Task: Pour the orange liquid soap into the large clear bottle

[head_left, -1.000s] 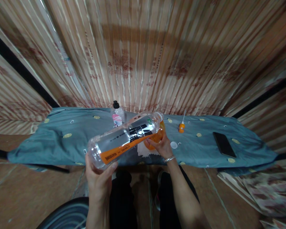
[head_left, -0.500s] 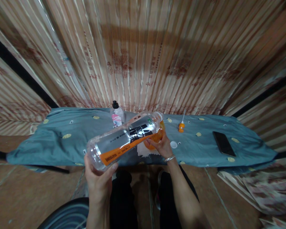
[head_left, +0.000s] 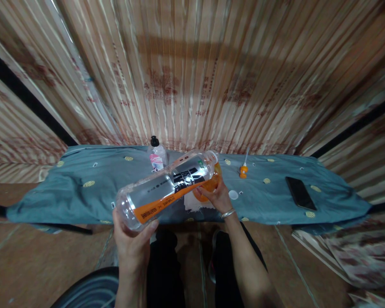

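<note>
Head view: looking down over a narrow table draped in a blue patterned cloth (head_left: 83,194), with striped curtains behind it.
Left hand: the left hand (head_left: 131,239) is gripping the base end of a large clear plastic bottle (head_left: 167,186), fingers closed around it, and is raising that end so the bottle is lying nearly level, its neck tipped away toward the table.
Right hand: the right hand (head_left: 216,197) is wrapping around a small orange container (head_left: 208,184) sitting on the cloth, fingers clamped on its side and steadying it.
Bottle position: the open mouth is resting just over the orange container, touching or almost touching its top; whether liquid is flowing cannot be told.
Step in hand: judging by the tilt, pouring from the large bottle into the orange container appears to be under way.
Next move: it is calling for a slow increase of tilt, mouth kept over the opening, and a firm hold below.
Nearby items: a white cap (head_left: 233,195), an orange nozzle tip (head_left: 243,171), a small pump bottle with pink label (head_left: 156,156), a white cloth (head_left: 192,201) and a black phone (head_left: 300,192) are lying on the table.
</note>
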`<state>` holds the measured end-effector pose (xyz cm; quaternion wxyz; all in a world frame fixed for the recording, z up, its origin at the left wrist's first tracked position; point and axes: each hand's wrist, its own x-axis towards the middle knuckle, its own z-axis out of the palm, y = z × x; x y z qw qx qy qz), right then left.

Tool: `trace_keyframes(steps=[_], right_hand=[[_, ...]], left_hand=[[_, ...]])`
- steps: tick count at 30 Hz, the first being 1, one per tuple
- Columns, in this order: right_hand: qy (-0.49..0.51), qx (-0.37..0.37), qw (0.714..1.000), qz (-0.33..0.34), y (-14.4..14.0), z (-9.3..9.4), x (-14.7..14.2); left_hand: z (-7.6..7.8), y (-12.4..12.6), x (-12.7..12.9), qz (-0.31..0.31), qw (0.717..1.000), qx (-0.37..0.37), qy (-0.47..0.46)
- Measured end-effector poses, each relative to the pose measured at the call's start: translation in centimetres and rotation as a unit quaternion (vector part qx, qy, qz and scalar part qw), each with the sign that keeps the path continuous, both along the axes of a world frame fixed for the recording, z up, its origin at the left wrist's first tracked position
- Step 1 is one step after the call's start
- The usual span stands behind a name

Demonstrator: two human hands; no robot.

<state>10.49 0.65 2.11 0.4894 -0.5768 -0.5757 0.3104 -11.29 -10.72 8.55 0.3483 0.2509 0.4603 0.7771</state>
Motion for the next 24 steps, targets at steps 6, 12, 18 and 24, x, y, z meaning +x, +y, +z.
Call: trace_keyframes(steps=[6, 12, 18, 24], right_hand=[[0.002, 0.016, 1.0, 0.001, -0.29, 0.37, -0.15], [0.004, 0.018, 1.0, 0.002, -0.25, 0.27, -0.09], [-0.002, 0.025, 1.0, 0.002, -0.02, -0.21, 0.07], [0.008, 0.025, 1.0, 0.009, -0.05, -0.17, 0.02]], left_hand=[[-1.02, 0.08, -0.88, -0.029, 0.999, 0.005, 0.012], [-0.93, 0.06, -0.83, -0.024, 1.0, 0.014, 0.005], [-0.87, 0.2, -0.68, -0.024, 0.999, 0.027, 0.001], [-0.5, 0.08, -0.36, -0.021, 0.999, 0.025, -0.004]])
